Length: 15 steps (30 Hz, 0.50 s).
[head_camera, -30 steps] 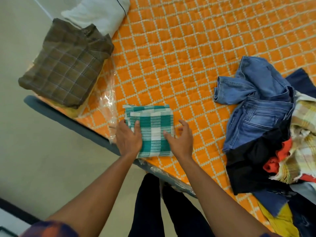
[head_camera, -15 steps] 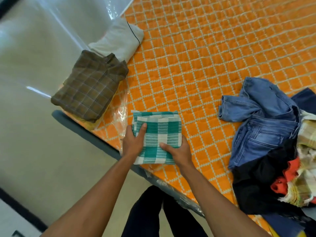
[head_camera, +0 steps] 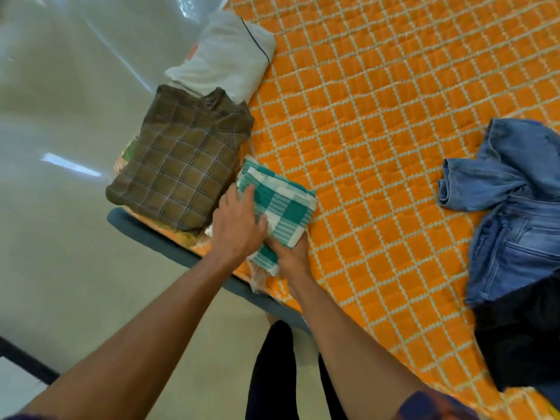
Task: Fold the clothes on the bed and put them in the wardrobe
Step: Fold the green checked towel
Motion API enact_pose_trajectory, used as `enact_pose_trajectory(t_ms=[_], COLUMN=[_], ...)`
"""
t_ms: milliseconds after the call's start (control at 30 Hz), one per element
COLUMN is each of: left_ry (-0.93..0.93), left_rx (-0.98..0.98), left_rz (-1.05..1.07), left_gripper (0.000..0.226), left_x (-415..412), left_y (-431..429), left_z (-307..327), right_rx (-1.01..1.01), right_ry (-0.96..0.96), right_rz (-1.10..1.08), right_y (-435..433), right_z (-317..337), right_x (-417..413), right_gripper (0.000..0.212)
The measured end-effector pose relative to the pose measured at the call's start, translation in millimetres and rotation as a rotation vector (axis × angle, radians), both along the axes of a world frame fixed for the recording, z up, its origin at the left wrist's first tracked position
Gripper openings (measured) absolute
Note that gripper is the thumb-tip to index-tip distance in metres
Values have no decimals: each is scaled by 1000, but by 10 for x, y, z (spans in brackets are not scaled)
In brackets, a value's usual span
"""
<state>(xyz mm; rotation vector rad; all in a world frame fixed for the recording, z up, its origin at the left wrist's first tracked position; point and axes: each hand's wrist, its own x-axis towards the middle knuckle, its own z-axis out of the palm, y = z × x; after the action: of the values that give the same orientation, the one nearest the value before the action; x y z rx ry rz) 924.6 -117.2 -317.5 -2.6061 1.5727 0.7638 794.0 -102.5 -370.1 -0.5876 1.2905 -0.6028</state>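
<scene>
Green-and-white checked cloth (head_camera: 281, 207), folded into a thick rectangle, sits at the near left edge of the bed (head_camera: 378, 116), turned at an angle so that one corner points far and left; that corner lies just beside the right edge of the brown checked shirt (head_camera: 181, 159); whether the two touch cannot be told. The left hand (head_camera: 239, 225) lies on top of the cloth with its fingers stretched out flat across the fabric, pressing rather than gripping; the right hand (head_camera: 291, 256) grips the cloth's near end, its fingers tucked out of sight beneath the fold. The brown checked shirt is folded and rests at the bed's left edge, partly overhanging the grey frame (head_camera: 151, 234); a folded white garment (head_camera: 227, 56) lies just beyond it, farther along the same edge. Well apart, on the right side of the orange quilted cover, blue jeans (head_camera: 515, 207) lie crumpled and unfolded; a dark garment (head_camera: 521, 328) is heaped against their near side. The pale floor (head_camera: 60, 268) fills the left.
</scene>
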Motion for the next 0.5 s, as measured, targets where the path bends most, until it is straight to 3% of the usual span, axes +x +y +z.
enact_pose_trajectory(t_ms=[167, 300, 500], left_ry=[-61, 65, 65], left_rx=[-254, -103, -48], left_rz=[-109, -121, -121], left_gripper=[64, 69, 71], left_x=[-150, -107, -50], left_y=[212, 303, 327], left_z=[-21, -189, -448], right_rx=[-132, -112, -127], right_ry=[26, 163, 268], right_rz=[104, 165, 238], right_y=[-97, -119, -177], right_z=[131, 66, 45], right_x=[70, 174, 184], right_gripper=[42, 42, 44])
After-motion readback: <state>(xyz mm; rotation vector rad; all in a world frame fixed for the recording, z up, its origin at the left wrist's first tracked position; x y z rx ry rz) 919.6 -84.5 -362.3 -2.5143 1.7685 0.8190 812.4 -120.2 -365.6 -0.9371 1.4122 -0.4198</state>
